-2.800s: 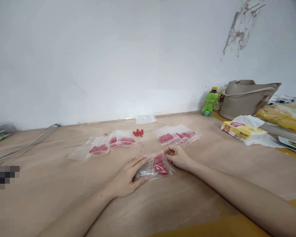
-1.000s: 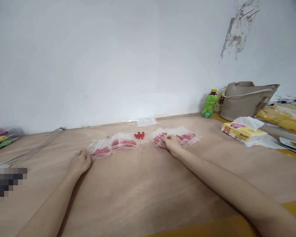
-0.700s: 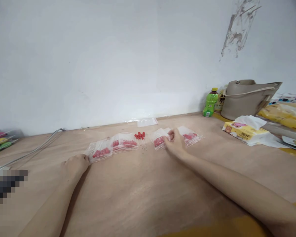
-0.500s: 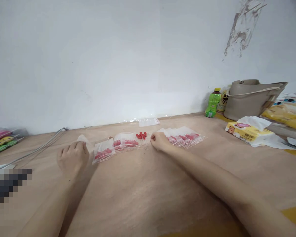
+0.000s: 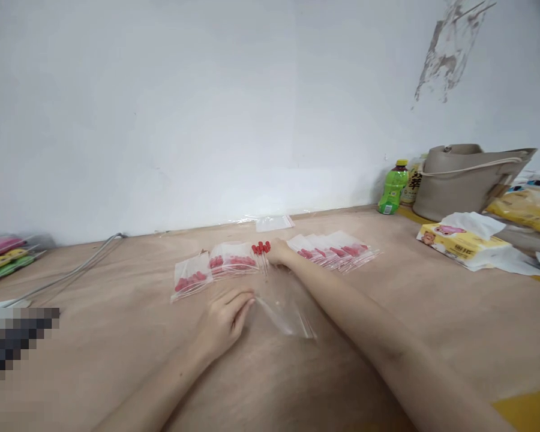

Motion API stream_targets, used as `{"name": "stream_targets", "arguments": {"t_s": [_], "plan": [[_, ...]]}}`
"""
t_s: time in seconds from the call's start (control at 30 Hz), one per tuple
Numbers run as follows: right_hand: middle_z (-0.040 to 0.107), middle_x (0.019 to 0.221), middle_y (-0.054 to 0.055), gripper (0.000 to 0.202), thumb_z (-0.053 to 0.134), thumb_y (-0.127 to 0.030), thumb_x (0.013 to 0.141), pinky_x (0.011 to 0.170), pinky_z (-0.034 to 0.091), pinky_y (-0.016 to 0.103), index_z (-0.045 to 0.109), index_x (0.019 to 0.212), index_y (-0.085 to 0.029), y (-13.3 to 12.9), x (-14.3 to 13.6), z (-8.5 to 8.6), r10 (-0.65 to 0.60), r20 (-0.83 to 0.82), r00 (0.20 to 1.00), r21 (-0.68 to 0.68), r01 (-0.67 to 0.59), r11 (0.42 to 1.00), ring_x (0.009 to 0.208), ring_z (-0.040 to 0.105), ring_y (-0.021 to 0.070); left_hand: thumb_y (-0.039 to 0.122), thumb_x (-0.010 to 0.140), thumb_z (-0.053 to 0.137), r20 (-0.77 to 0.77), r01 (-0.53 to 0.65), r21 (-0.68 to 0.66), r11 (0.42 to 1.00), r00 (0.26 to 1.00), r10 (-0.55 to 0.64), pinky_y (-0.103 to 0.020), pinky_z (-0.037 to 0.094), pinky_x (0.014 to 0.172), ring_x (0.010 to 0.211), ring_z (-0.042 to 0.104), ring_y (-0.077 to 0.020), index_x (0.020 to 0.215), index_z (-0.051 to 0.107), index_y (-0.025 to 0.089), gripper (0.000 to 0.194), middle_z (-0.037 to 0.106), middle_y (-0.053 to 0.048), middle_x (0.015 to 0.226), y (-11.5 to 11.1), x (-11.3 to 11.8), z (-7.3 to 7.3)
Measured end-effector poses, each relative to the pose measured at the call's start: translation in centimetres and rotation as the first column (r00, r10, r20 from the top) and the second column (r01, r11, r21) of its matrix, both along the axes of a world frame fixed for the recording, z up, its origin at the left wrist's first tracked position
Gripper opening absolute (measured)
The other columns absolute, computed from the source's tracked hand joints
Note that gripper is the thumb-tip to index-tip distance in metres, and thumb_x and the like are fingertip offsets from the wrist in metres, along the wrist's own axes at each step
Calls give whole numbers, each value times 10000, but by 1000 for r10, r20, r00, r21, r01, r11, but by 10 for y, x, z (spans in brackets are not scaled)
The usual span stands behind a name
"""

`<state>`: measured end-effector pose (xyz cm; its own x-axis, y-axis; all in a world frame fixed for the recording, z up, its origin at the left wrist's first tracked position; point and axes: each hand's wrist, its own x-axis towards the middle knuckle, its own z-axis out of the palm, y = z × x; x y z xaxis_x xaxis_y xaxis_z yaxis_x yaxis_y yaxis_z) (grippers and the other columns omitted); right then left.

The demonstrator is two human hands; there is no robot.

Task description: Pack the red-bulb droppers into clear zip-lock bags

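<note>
Between thumb and fingers, my left hand (image 5: 231, 312) pinches a clear zip bag (image 5: 283, 312) that spreads to the right over the brown table. My right hand (image 5: 279, 252) is closed beside several loose red-headed pieces with thin pins (image 5: 261, 247); its fingertips touch or nearly touch them, and whether they grip any is hidden. Left of these lie filled bags with red pieces (image 5: 191, 279) and more such bags (image 5: 233, 259). Another overlapping row of filled bags (image 5: 330, 249) lies to the right of my right hand.
A flat bag (image 5: 274, 224) lies by the wall. At right stand a green bottle (image 5: 393, 189), a grey-brown handbag (image 5: 463, 183) and a tissue pack (image 5: 465, 243). A grey cable (image 5: 87, 258) and colourful packets (image 5: 6, 258) lie at left.
My left hand has moved right and toward the middle, bringing the clear bag along. My right hand has shifted slightly left, closer to the red pieces, which now stand closer together.
</note>
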<state>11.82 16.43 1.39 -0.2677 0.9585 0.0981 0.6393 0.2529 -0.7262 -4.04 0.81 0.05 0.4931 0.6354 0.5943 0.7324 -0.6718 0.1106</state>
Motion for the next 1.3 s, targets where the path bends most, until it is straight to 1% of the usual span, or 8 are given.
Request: {"name": "stream_targets", "arguments": {"t_s": [0.1,0.2,0.27,0.33,0.57,0.93,1.17,1.3], "plan": [[629,657,134,368,575,-119,633,525,411,265,524,992,-57,-10,16,6,-77,28,997,-4,77,997,651,603,235,217,799,459,-101,73,-126,989,991,-86,-378,449,837,928,568,-215,974,609,205,231,629,-57,991,2,-6,2],[607,587,47,647,503,-144,672,446,408,234,247,1261,-58,-35,44,6,-50,-33,998,-22,49,999,513,573,174,228,787,482,-36,116,-152,982,992,-122,-400,399,920,1067,493,-234,1068,564,197,294,564,-68,1129,0,-7,5],[552,512,-46,830,461,-131,677,403,411,213,-52,1330,-112,-57,65,1,50,-247,968,-94,-76,993,417,536,138,227,824,452,-5,126,-137,982,992,-128,-400,357,969,1156,420,-230,1137,525,207,322,506,-62,1214,-1,-4,4],[496,485,-93,873,455,-134,672,387,422,202,-123,1325,-177,-79,83,-10,49,-393,918,-128,-107,986,374,512,115,240,857,422,-36,136,-148,980,989,-143,-408,304,1010,1232,325,-226,1213,466,228,358,427,-46,1299,-2,1,2],[483,599,-94,737,550,-222,638,428,490,236,124,1240,-237,-115,107,-45,-122,-698,705,-105,68,992,470,559,112,436,885,365,-290,87,-478,874,923,-251,-470,193,1039,1291,208,-234,1346,234,304,497,211,-24,1418,-3,12,-5],[540,668,-48,428,587,-376,696,620,512,298,317,993,-227,-114,104,-49,-108,-798,593,-185,-70,980,593,601,117,444,889,351,-239,22,-450,893,960,-144,-459,207,1029,1266,272,-227,1310,322,315,440,281,-14,1394,-7,18,-8],[525,654,-24,301,589,-408,720,579,430,235,530,871,-154,-113,124,-43,255,-538,803,-145,-386,911,567,503,74,402,904,335,-222,13,-435,900,968,-121,-448,240,1012,1244,308,-216,1319,305,302,428,336,-24,1369,-7,20,-8],[549,871,34,260,621,-358,705,618,411,224,582,850,-146,-112,129,-36,474,-418,775,3,-521,854,715,512,95,413,896,352,-224,29,-426,904,965,-137,-466,229,1009,1242,311,-225,1315,313,306,434,339,-33,1367,-7,19,-8]]}}
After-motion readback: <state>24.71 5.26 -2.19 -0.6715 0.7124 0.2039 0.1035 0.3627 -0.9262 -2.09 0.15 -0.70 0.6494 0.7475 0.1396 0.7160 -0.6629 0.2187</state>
